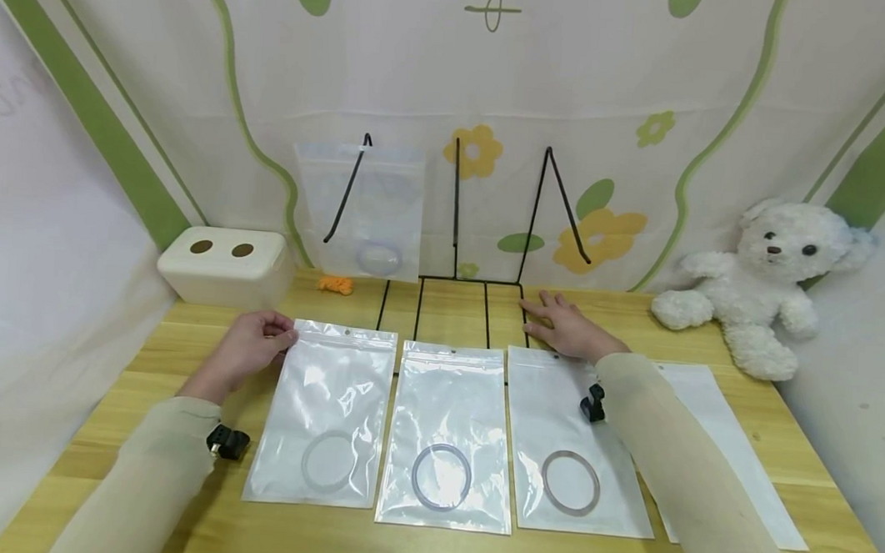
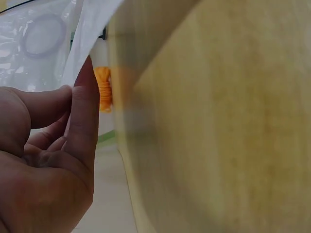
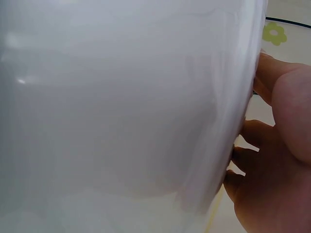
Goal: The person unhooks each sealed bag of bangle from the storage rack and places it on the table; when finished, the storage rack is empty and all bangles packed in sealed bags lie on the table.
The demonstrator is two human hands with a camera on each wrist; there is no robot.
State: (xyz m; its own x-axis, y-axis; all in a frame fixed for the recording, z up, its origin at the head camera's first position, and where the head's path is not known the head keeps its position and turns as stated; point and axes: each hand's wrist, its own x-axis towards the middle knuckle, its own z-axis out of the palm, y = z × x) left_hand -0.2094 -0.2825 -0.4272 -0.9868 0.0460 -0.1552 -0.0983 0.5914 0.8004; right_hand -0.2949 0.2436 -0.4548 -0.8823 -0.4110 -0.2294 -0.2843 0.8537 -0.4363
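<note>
Three white zip bags lie side by side on the table: a left bag [image 1: 331, 388], a middle bag [image 1: 446, 410] and a right bag [image 1: 541, 407]. A thin bangle-like ring shows through each. My left hand [image 1: 253, 346] pinches the upper left corner of the left bag between thumb and fingers; in the left wrist view that edge [image 2: 92, 34] is lifted. My right hand [image 1: 569, 327] lies with spread fingers beyond the right bag's top edge, its fingertips at the black wire rack [image 1: 457, 210]. Another bag [image 1: 360, 197] with a ring hangs from the rack's left hook.
A fourth white bag or sheet [image 1: 734, 442] lies partly under my right forearm. At the back left are a white box [image 1: 225, 269] with two round holes and an orange cord bundle [image 1: 336, 285]. A white teddy bear [image 1: 773, 277] sits at the back right against the curtain.
</note>
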